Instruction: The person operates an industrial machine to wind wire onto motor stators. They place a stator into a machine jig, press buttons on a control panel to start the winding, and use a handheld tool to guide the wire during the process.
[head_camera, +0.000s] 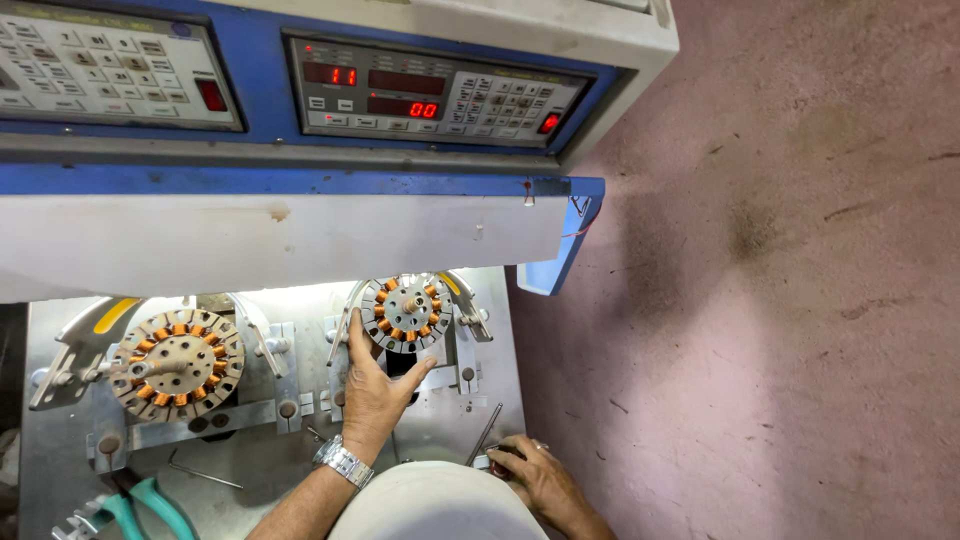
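The machine's overhanging white housing (280, 240) roofs both wound stators (405, 313), leaving only frontal access between metal clamps (268, 345).

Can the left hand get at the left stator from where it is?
Probably yes. The left hand rests on the right stator; the left stator sits alongside, uncovered, with nothing visible between them.

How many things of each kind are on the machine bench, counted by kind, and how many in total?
Round copper-wound stators: 2 (left stator, right stator, touched by the left hand)
Green-handled pliers: 1
Thin metal rod by the right hand: 1
Total: 4
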